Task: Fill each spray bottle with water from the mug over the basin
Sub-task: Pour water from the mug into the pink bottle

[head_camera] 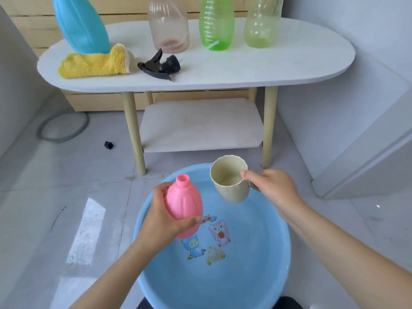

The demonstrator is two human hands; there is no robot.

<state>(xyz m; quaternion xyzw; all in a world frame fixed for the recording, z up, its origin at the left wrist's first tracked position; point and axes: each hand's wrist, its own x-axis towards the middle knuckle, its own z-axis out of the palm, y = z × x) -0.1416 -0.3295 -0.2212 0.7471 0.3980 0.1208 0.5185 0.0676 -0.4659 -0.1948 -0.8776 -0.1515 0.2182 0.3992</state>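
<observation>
My left hand (163, 216) grips a pink spray bottle (184, 205) with no cap, its open neck pointing up, over the blue basin (276, 253). My right hand (270, 186) holds a cream mug (230, 178) by its handle, thumb on the rim, just right of the bottle's neck. The mug is upright with a little water in it. The basin holds water over cartoon pictures on its bottom.
A white oval table (245, 68) behind the basin carries a blue bottle (81, 25), a clear bottle (168, 24), a green bottle (216, 23), a pale green bottle (262, 21), a yellow cloth (93, 63) and a black spray head (159, 65). A small black cap (108, 145) lies on the floor.
</observation>
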